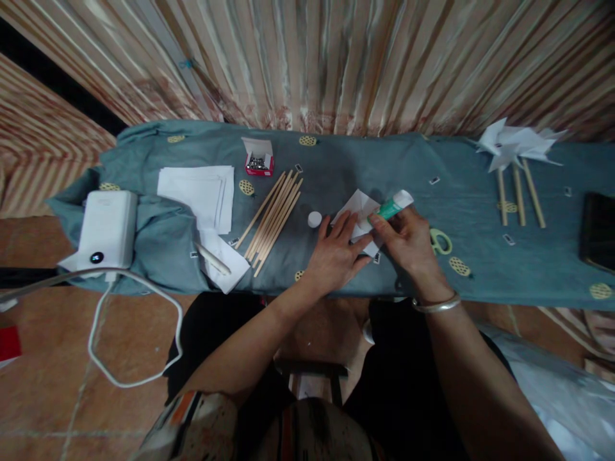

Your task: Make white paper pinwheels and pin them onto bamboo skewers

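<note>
A creased square of white paper (358, 201) lies on the cloth in front of me. My left hand (336, 255) rests on its left side with the fingers spread flat. Wrapped in my right hand (408, 240) is a green and white glue stick (391, 206), tilted, its tip down at the middle of the paper. The exact contact point is partly hidden by my fingers. A round white cap (314, 219) sits just left of the paper. Behind my right wrist, the light green scissors handle (441, 241) shows.
Wooden sticks (273, 221) lie left of centre, below an open red box of small metal pieces (259, 160). White paper sheets (221, 192), a pen (214, 259) and a cabled power bank (108, 227) are further left. Paper pinwheels (516, 144) on sticks and a dark phone (598, 230) lie right.
</note>
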`<move>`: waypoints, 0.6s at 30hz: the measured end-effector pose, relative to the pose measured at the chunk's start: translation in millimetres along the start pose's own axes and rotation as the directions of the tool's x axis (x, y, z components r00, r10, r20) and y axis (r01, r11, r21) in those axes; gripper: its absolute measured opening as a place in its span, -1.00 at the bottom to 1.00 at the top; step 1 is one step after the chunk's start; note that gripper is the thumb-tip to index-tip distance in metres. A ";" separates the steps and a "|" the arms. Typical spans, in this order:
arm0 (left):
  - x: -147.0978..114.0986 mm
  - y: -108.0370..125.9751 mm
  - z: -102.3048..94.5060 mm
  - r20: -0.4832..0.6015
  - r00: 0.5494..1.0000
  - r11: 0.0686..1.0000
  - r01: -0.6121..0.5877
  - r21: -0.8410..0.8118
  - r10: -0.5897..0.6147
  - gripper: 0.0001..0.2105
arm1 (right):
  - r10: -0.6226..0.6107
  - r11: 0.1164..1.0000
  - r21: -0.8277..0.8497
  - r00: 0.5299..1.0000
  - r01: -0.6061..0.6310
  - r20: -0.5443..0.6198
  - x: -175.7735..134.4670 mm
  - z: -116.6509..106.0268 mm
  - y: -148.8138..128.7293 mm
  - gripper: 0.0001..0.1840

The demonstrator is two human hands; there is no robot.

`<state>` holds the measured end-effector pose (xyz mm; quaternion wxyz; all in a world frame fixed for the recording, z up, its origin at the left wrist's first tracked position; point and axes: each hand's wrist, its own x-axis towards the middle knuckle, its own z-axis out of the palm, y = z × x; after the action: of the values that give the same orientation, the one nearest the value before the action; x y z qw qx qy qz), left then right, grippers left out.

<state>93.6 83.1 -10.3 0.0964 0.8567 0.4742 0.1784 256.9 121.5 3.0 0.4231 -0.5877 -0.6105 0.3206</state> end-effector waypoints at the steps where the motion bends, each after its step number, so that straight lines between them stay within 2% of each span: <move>1: -0.1 -0.1 -0.1 -0.001 1.000 1.000 -0.003 -0.003 0.003 -0.58 | 0.053 0.987 0.151 0.999 -0.050 -0.013 0.8 -1.1 0.6 -0.67; 3: -0.1 0.0 0.1 0.001 1.000 1.000 -0.006 -0.016 0.006 -0.57 | 0.164 0.897 0.418 0.986 -0.143 -0.012 2.6 -4.3 0.0 -0.66; 6: 0.0 0.4 -0.6 0.000 1.000 0.999 0.005 -0.041 -0.005 -0.54 | 0.295 0.736 0.627 0.955 -0.255 0.042 5.2 -10.6 -5.1 -0.66; 9: -1.2 -1.9 -8.2 -0.023 1.000 0.996 -0.001 -0.091 -0.001 -0.55 | 0.362 0.640 0.695 0.926 -0.329 0.106 5.8 -15.5 -10.5 -0.67; 12: -4.6 -11.8 -25.5 -0.095 0.995 0.991 0.001 -0.132 -0.013 -0.62 | 0.374 0.589 0.721 0.914 -0.366 0.158 4.4 -17.4 -12.2 -0.67; 14: -7.7 -23.2 -38.6 -0.150 0.984 0.991 0.083 -0.104 -0.098 -0.64 | 0.360 0.575 0.726 0.914 -0.376 0.188 3.1 -17.4 -11.7 -0.68; 18: -13.7 -49.4 -52.2 -0.153 0.956 0.968 0.249 -0.027 -0.250 -0.64 | 0.377 0.557 0.730 0.904 -0.395 0.202 0.6 -16.6 -12.7 -0.70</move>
<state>27.7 97.5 18.2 0.0843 0.7731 0.5840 0.2328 266.2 119.0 21.6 0.5411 -0.4724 -0.2814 0.6363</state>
